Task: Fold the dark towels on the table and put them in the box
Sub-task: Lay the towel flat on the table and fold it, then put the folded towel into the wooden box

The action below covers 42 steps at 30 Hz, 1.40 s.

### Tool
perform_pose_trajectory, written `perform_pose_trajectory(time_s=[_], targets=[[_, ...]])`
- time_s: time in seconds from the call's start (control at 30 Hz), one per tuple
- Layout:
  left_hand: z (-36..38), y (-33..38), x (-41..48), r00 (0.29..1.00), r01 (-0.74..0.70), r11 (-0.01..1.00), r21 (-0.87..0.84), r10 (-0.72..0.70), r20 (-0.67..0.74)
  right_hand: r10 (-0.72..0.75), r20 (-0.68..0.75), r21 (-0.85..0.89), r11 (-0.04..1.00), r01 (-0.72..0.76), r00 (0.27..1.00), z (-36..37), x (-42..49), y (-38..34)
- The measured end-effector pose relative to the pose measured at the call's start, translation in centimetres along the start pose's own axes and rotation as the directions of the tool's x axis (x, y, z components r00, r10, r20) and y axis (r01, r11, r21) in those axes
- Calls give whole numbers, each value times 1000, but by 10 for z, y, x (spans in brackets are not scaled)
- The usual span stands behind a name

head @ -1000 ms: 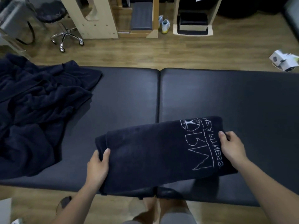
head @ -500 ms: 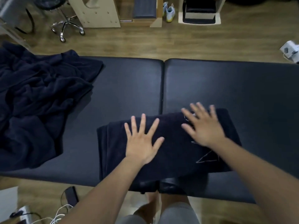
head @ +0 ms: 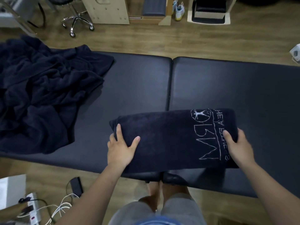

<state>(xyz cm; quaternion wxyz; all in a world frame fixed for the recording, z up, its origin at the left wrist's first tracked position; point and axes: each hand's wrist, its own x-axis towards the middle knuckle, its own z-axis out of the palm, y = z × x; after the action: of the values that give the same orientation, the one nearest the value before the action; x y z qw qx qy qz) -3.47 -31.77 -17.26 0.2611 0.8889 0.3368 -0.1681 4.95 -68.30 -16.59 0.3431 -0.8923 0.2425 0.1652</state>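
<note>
Folded towel [head: 170,140] sits at the near edge of the surface [head: 138,88], fingers of left hand [head: 121,148] and right hand [head: 238,146] gripping its two ends; I'd lift both ends level and taut so the fold doesn't sag open before the box.

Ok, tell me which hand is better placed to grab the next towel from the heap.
Left, probably. The left hand grips the folded towel at the end nearest the crumpled heap, which lies on the left part of the table. The right hand holds the opposite end, farther away.
</note>
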Motion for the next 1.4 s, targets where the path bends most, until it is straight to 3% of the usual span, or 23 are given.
perform_pose_trajectory(time_s=[0.1, 0.23, 0.33, 0.4, 0.6, 0.7, 0.87, 1.07, 1.27, 1.4], targets=[[-7, -12, 8, 997, 58, 954, -295, -72, -39, 62, 9, 12, 998, -62, 998, -3, -12, 4], [-8, -27, 9, 973, 229, 828, -511, -173, 155, 203, 64, 192, 958, -212, 977, -5, -18, 15], [-12, -28, 8, 964, 242, 822, -515, -142, 226, 315, 231, 398, 833, -385, 920, -10, -40, 34], [-16, -22, 4, 964, 200, 838, -508, -75, 255, 364, 306, 415, 780, -468, 880, -13, -65, 55], [10, 0, -51, 930, 34, 898, -439, 132, 342, 500, 372, 501, 601, -622, 782, -16, -150, 149], [34, 13, -91, 889, -81, 905, -418, 255, 380, 565, 311, 556, 544, -629, 764, -29, -198, 207], [92, 53, -185, 760, -326, 877, -355, 466, 454, 629, 244, 687, 425, -590, 738, -59, -295, 306], [186, 80, -346, 481, -634, 747, -199, 583, 655, 798, 116, 867, 210, -452, 591, -66, -470, 424], [267, 85, -501, 212, -808, 555, -197, 586, 782, 901, -65, 931, 210, -298, 430, -66, -586, 502], [304, 89, -571, 96, -854, 469, -226, 568, 817, 942, -160, 944, 233, -234, 295, -77, -608, 528]])
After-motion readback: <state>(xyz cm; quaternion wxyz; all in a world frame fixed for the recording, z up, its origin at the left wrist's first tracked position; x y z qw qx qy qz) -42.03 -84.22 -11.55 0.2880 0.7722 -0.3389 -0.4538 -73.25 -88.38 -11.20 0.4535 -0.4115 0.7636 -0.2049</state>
